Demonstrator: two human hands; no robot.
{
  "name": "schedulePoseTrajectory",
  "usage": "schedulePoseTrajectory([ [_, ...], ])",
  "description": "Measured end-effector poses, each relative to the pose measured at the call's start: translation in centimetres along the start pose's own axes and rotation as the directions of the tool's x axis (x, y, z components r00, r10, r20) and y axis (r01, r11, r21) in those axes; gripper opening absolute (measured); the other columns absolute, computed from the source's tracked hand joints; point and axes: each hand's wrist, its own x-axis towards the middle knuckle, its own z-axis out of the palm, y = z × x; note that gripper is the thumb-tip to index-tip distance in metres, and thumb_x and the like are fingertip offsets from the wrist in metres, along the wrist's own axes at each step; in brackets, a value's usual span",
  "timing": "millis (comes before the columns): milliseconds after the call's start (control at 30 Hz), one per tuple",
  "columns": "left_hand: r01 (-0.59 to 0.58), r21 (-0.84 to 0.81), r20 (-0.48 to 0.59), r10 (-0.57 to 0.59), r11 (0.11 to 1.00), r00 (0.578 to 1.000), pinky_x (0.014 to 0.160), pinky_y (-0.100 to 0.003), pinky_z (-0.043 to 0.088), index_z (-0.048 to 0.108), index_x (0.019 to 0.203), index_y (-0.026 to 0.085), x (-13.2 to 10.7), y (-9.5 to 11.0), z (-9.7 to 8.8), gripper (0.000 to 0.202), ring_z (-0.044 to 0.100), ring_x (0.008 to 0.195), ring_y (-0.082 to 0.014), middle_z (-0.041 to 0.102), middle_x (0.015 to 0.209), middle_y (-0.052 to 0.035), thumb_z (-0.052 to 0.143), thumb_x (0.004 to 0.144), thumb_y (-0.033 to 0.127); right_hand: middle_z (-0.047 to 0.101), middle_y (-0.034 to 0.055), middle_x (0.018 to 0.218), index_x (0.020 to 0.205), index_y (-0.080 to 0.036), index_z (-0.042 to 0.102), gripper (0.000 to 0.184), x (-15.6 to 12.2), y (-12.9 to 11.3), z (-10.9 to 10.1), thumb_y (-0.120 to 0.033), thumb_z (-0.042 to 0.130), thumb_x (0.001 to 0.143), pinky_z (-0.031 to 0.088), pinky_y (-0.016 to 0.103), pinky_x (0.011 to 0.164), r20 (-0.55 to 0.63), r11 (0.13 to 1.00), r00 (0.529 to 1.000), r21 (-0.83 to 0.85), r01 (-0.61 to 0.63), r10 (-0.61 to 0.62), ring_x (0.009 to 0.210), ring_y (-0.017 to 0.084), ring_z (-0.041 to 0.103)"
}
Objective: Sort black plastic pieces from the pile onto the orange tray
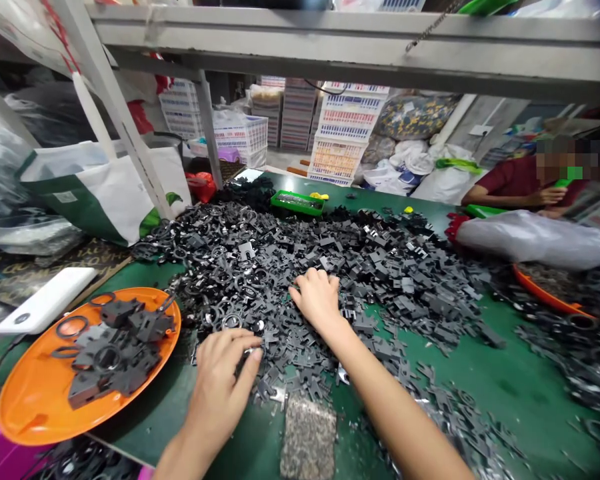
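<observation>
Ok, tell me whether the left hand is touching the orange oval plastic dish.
No, the left hand is at the heap of small dark-grey parts, with green tabletop between it and the orange dish.

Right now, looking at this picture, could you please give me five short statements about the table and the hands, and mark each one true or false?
1. The right hand reaches farther forward over the pile of dark parts than the left hand. True.
2. The orange tray at the left holds only yellow pieces. False: it holds dark blocks and rings.
3. A speckled block lies nearer to the camera than the right hand. True.
4. The small tray at the far side of the pile is red. False: it is green.
5. The tabletop is green. True.
</observation>
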Motion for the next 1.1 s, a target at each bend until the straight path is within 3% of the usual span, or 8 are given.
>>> schedulePoseTrajectory([
  [267,0.123,-0.228,0.135,-0.094,0.966,0.986,0.087,-0.040,0.040,0.064,0.094,0.025,-1.3,0.4,1.0,0.017,0.054,0.100,-0.0233,0.062,0.100,-0.0049,0.049,0.089,0.031,0.061,0.0125,0.094,0.081,-0.016,0.071,0.031,2.4,-0.9,-0.1,-0.030,0.044,0.090,0.032,0.045,0.081,0.025,0.950,0.998,0.305,-0.069,0.064,0.099,0.031,0.046],
  [400,0.406,-0.533,0.281,-0.298,0.742,0.912,0.088,-0.038,0.045,0.059,0.108,0.021,-1.1,0.7,2.0,0.031,0.058,0.102,-0.0235,0.062,0.112,-0.0083,0.048,0.088,0.042,0.061,0.0030,0.091,0.087,-0.020,0.067,0.027,-3.5,-0.2,-2.5,-0.027,0.042,0.093,0.040,0.030,0.078,0.053,0.858,0.994,0.511,0.055,-0.095,0.088,0.018,0.055],
  [500,0.457,-0.661,0.350,-0.295,0.595,0.889,0.088,-0.035,0.047,0.055,0.116,0.019,-1.1,1.9,3.1,0.037,0.060,0.102,-0.0220,0.063,0.112,-0.0082,0.046,0.089,0.043,0.062,-0.0031,0.085,0.086,-0.024,0.066,0.015,-9.4,0.4,-3.9,-0.029,0.053,0.090,0.043,0.022,0.074,0.098,0.756,0.956,0.636,0.155,-0.277,0.082,0.012,0.058],
  [567,0.372,-0.611,0.296,-0.235,0.698,0.926,0.084,-0.032,0.049,0.060,0.105,0.019,-1.8,2.5,3.7,0.027,0.061,0.095,-0.0201,0.064,0.098,-0.0060,0.047,0.090,0.038,0.062,-0.0006,0.098,0.105,-0.025,0.062,0.018,-12.5,1.8,-4.4,-0.030,0.055,0.090,0.041,0.026,0.082,0.097,0.707,0.950,0.691,0.150,-0.297,0.093,0.015,0.057],
  [667,0.028,-0.396,0.183,0.049,0.918,0.982,0.080,-0.031,0.050,0.062,0.104,0.019,-3.5,2.6,4.2,0.020,0.060,0.090,-0.0194,0.062,0.094,-0.0060,0.049,0.090,0.025,0.062,0.0029,0.096,0.101,-0.023,0.060,0.016,-15.8,5.5,-4.9,-0.029,0.049,0.093,0.040,0.032,0.081,0.110,0.792,0.992,0.610,-0.021,-0.058,0.092,0.019,0.055],
  [833,-0.478,-0.061,0.192,0.480,0.876,0.856,0.078,-0.032,0.053,0.058,0.116,0.014,-6.9,2.2,6.2,0.030,0.059,0.092,-0.0220,0.064,0.104,-0.0111,0.046,0.089,0.018,0.063,0.0005,0.084,0.084,-0.023,0.061,0.013,-19.2,8.9,-4.6,-0.024,0.051,0.092,0.035,0.034,0.076,0.253,0.910,0.967,0.408,-0.072,-0.037,0.084,0.020,0.054],
  [933,-0.559,0.055,0.233,0.534,0.827,0.813,0.080,-0.037,0.053,0.058,0.117,0.015,-8.4,2.4,7.4,0.031,0.058,0.096,-0.0253,0.064,0.108,-0.0103,0.048,0.089,0.024,0.063,0.0003,0.086,0.093,-0.027,0.063,0.014,-20.2,7.5,-3.2,-0.020,0.051,0.091,0.033,0.034,0.075,0.220,0.948,0.969,0.317,0.037,-0.111,0.085,0.020,0.053],
  [1100,-0.414,0.006,0.201,0.405,0.910,0.892,0.084,-0.040,0.047,0.059,0.114,0.021,-9.4,3.3,7.3,0.033,0.055,0.096,-0.0240,0.062,0.108,-0.0076,0.039,0.089,0.012,0.061,0.0017,0.081,0.082,-0.022,0.060,0.009,-19.8,5.2,-1.0,-0.017,0.056,0.087,0.031,0.033,0.071,0.152,0.974,0.970,0.155,0.165,-0.189,0.080,0.021,0.051],
])
